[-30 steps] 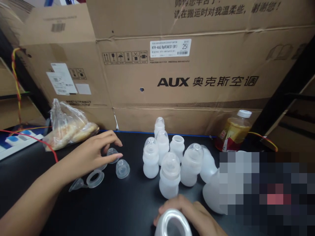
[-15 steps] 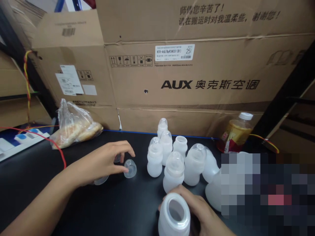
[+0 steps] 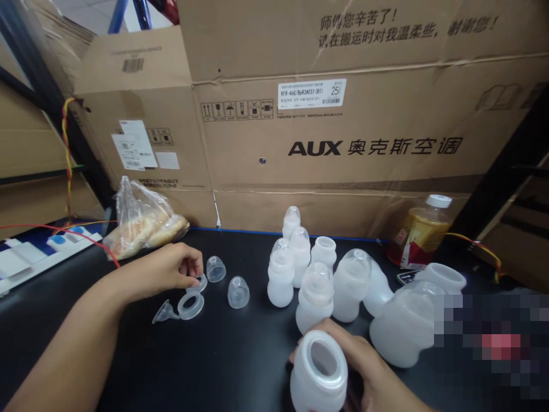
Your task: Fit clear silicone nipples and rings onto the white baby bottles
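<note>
My right hand [image 3: 364, 372] is wrapped round an open-topped white plastic bottle [image 3: 319, 375] at the bottom of the view, mouth up. My left hand [image 3: 165, 270] is curled with thumb and fingers pinching a clear ring-shaped part [image 3: 198, 282] on the black table [image 3: 214, 355]. Beside it lie a clear nipple with a ring [image 3: 180, 309] and two clear caps [image 3: 215, 268] [image 3: 238, 292]. A cluster of several capped white bottles [image 3: 315, 280] stands behind the held bottle.
Large cardboard boxes [image 3: 343, 131] wall off the back. A plastic bag of bread [image 3: 143, 226] lies at the left rear, a drink bottle [image 3: 422, 234] at the right rear. Red and yellow wires [image 3: 64, 166] and a white power strip [image 3: 43, 252] are on the left. A larger white bottle [image 3: 407, 320] lies on the right.
My left hand drew back from the clear cap to the ring part and pinched it. The right hand raised the open bottle further into view.
</note>
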`<state>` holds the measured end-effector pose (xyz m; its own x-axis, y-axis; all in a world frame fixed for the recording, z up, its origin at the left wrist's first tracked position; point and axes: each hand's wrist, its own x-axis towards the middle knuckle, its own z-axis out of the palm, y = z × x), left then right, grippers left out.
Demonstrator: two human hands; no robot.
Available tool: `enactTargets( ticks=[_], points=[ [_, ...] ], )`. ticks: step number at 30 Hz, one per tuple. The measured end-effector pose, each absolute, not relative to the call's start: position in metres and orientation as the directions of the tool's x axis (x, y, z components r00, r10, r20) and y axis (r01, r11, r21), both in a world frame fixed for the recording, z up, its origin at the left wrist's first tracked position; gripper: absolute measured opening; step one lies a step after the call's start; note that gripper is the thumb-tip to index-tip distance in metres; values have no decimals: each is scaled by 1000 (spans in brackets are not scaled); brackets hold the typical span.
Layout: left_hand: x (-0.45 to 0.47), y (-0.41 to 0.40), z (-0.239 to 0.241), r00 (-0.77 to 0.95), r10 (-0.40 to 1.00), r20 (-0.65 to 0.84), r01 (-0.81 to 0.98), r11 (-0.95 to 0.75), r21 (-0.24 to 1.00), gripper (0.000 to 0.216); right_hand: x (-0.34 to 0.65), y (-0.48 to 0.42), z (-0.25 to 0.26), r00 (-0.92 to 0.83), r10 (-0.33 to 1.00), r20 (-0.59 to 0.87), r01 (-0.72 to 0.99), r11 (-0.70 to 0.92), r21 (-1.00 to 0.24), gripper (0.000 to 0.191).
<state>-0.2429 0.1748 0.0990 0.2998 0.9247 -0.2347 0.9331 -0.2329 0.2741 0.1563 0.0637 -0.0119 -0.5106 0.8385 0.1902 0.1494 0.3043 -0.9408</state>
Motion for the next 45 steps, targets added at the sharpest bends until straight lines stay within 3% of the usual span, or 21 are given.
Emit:
enactTargets(
  ticks=[7,10,16,20,31,35,41,45],
  points=[
    [-229,178,93,315,915,-251,932,-248,265,23,162,64,-18,-518,833,197,167,324,-931,53],
    [-228,175,101,329,937,-121,914,-284,290,22,163,65,-20,-519,830,206,158,330,-931,52],
    [-217,167,111,353,894,275,848,-430,309,33,159,64,-12,-527,829,187,129,296,-947,54],
    [-202,165,102,446,820,358,782,-552,290,30,158,64,-9,-515,836,189,146,303,-942,56],
    [-194,166,99,514,834,200,761,-551,342,12,158,66,-9,-512,836,198,162,320,-934,52],
    [-218,164,113,433,880,195,788,-475,393,26,159,64,-13,-540,825,168,129,278,-952,53],
    [-244,142,121,329,941,-76,855,-263,446,38,162,59,-12,-475,859,193,209,323,-923,48],
    [-250,136,119,281,948,-153,883,-193,428,33,161,61,-9,-489,854,175,220,316,-923,50]
  ],
)
